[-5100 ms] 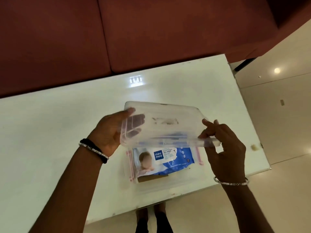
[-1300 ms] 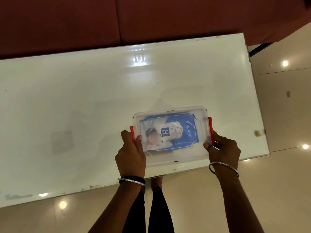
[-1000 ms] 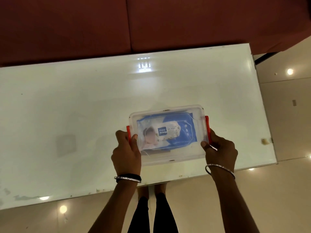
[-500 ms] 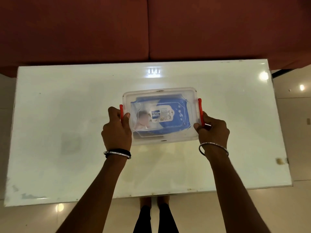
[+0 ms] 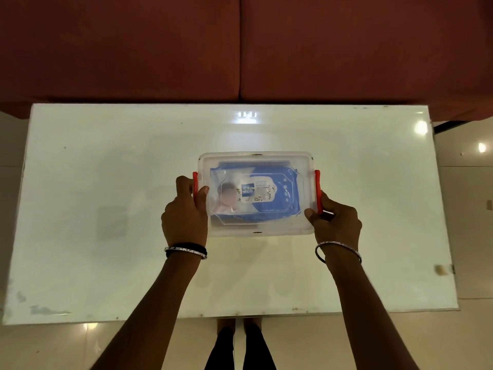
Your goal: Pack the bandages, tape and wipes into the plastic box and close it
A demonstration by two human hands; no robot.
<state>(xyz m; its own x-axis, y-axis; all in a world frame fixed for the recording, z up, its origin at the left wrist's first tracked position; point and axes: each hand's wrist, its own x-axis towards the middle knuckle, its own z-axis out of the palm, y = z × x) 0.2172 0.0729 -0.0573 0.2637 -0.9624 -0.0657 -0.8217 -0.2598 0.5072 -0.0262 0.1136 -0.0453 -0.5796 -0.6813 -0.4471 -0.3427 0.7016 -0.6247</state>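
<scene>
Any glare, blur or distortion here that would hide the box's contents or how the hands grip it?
Head view: dim overall; ceiling-light glare on the glossy table sits beyond the plastic box. The lid's sheen softens the wipes pack; bandages and tape cannot be made out. A patch on the pack is blurred. Wide-angle bowing bends the table's edges. Left hand and right hand are sharp at the red latches.

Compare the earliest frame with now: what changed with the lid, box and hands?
The clear lid, then held tilted above the plastic box, now sits flat on it. The left hand and right hand moved from the lid to the red latches. The wipes pack stayed inside.
</scene>
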